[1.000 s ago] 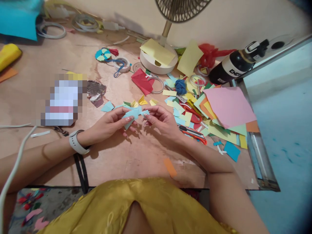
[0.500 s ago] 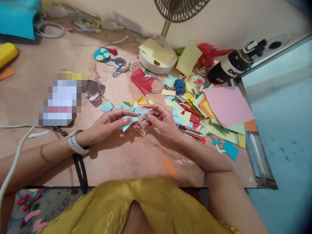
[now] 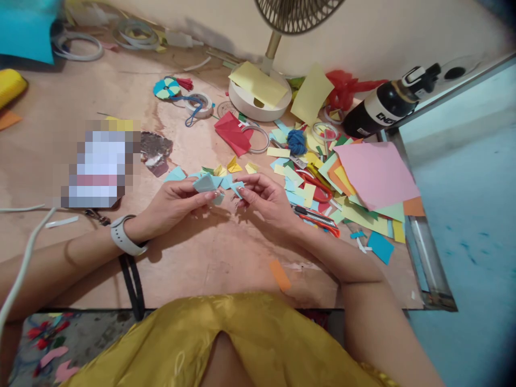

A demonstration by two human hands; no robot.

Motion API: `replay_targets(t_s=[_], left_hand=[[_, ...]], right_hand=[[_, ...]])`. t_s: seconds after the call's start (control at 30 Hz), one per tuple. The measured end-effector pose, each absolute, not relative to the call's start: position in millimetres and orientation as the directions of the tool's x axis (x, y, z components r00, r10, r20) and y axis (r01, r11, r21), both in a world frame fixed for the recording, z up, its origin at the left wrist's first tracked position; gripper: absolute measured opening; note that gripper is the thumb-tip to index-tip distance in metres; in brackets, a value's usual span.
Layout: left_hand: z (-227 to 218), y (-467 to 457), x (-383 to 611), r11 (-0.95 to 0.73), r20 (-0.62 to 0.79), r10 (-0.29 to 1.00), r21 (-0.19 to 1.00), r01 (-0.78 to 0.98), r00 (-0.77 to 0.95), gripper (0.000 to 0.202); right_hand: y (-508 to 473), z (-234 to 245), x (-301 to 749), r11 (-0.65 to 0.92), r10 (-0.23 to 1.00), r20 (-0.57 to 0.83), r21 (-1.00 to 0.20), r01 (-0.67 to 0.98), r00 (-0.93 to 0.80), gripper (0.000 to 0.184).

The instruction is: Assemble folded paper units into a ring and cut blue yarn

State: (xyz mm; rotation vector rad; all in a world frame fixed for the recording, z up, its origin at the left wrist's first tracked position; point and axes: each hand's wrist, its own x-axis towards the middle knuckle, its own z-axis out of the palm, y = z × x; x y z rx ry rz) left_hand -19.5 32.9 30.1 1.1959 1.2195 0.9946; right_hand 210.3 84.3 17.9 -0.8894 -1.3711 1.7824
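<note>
My left hand (image 3: 179,203) pinches a light blue folded paper (image 3: 204,183) between thumb and fingers, its pointed flap standing above the thumb. Close beside it, my right hand (image 3: 264,200) grips a small light blue paper piece (image 3: 237,188) at its fingertips. Whether the two pieces are joined cannot be made out. Just beyond my fingers lie small folded yellow papers (image 3: 233,165) and a light blue folded piece (image 3: 176,174). Some of the blue paper behind the hands is hidden by them.
To the right, paper scraps surround orange-handled scissors (image 3: 316,185), a cutter knife (image 3: 314,214) and blue yarn (image 3: 297,142). Pink paper (image 3: 377,174) tops a stack there. A black bottle (image 3: 382,107) and a fan base (image 3: 260,105) stand behind. A blurred-out phone (image 3: 97,169) lies left.
The light blue paper at my left hand has turned: its flap, earlier below the thumb, now stands above it. My right hand stays nearly in place, still pinching.
</note>
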Motion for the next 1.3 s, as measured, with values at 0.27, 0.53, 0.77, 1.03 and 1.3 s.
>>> replay_targets(t_s=[0.27, 0.53, 0.77, 1.03, 1.3], left_hand=[[19.3, 32.5, -19.1, 0.226, -0.204, 0.965, 0.965, -0.134, 0.163, 0.018], [15.2, 33.5, -19.7, 0.287, -0.245, 0.949, 0.93, -0.227, 0.197, 0.017], [13.1, 33.3, -20.1, 0.326, -0.264, 0.931, 0.911, -0.253, 0.251, 0.018], [12.9, 33.6, -19.8, 0.325, -0.256, 0.93, 0.908, -0.264, 0.265, 0.019], [16.4, 33.0, -18.9, 0.339, -0.271, 0.928, 0.897, -0.282, 0.255, 0.022]], right_hand=[[81.4, 18.4, 209.3, -0.172, 0.861, -0.071, -0.972, -0.158, -0.503, 0.035], [76.0, 18.1, 209.1, -0.098, 0.854, -0.012, -0.986, -0.137, -0.52, 0.031], [76.9, 15.4, 209.9, -0.057, 0.86, 0.001, -0.994, -0.098, -0.51, 0.032], [76.7, 15.8, 210.0, -0.076, 0.859, -0.012, -0.992, -0.105, -0.512, 0.034], [77.7, 20.5, 209.6, -0.102, 0.85, -0.033, -0.989, -0.104, -0.526, 0.037]])
